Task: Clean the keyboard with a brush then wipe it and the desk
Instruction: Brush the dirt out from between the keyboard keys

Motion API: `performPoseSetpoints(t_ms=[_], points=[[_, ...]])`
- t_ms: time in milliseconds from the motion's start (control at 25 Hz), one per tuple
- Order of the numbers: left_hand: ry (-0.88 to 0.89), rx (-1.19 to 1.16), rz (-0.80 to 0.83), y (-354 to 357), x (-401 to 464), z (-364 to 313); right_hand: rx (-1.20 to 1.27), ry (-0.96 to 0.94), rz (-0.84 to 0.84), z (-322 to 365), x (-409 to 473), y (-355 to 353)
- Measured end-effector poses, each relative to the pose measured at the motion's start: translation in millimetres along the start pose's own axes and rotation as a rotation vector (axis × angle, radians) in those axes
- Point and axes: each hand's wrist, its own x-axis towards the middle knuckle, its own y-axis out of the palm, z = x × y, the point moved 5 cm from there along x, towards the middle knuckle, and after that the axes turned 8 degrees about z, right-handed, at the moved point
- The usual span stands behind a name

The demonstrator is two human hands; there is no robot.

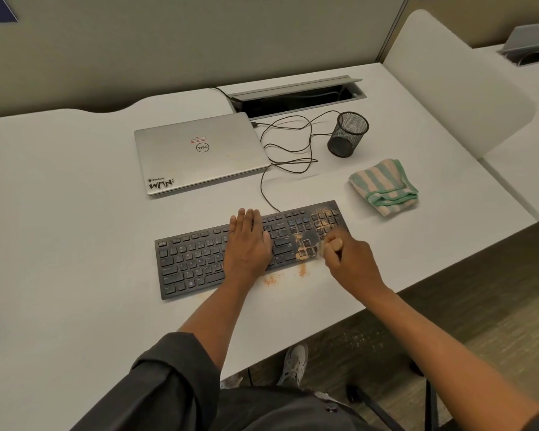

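1. The right hand (349, 253) is clenched round a brush (325, 244), fist over the handle; the brush is motion-blurred, so its bristles cannot be made out clearly. It sits over the right end of the keyboard (199, 259), by the arrow keys.
2. The left hand (248, 241) lies flat, fingers straight, pressing on the middle of the keyboard, apparently to steady it.
3. The keyboard lies near the front edge of the desk (59, 228), angled with its right end farther away. Tan crumbs (304, 251) cover the number pad and arrow keys; more have landed on the desk just in front of the keyboard.
4. This looks like the brushing step, partly done: the left keys appear clean, the right end still dusty.
5. The next move probably calls for more strokes over the number pad, sweeping debris off the near edge while the flat hand keeps the keyboard from sliding.
6. The striped cloth (383, 188) lies folded to the right and farther back, untouched, so wiping is not yet begun.
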Motion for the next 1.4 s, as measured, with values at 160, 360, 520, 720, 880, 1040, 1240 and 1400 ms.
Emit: performPoseSetpoints(t_ms=[160, 360, 520, 720, 880, 1040, 1240, 1400], points=[[0.0, 0.0, -0.008, 0, 1, 0, -0.001, 0.005, -0.023, -4, 2, -6], [-0.002, 0.004, -0.003, 1, 1, 0, 0.011, 0.004, -0.037, -9, 14, -11], [-0.002, 0.006, -0.011, 1, 3, 1, 0.041, -0.004, 0.05, -3, 9, -3], [0.0, 0.017, -0.004, 1, 2, 1, 0.037, -0.04, 0.022, 7, 43, -13], [-0.003, 0.015, -0.01, 1, 3, 1, -0.026, -0.145, 0.276, 18, 47, 9], [-0.004, 0.016, 0.0, 0, 2, 0, -0.054, -0.138, 0.265, 26, 58, -7], [-0.005, 0.014, 0.013, -1, 2, -1, 0.06, -0.028, 0.198, 29, 95, -9], [-0.008, 0.011, 0.013, 0, 3, 1, 0.09, 0.027, 0.259, 28, 99, -7]])
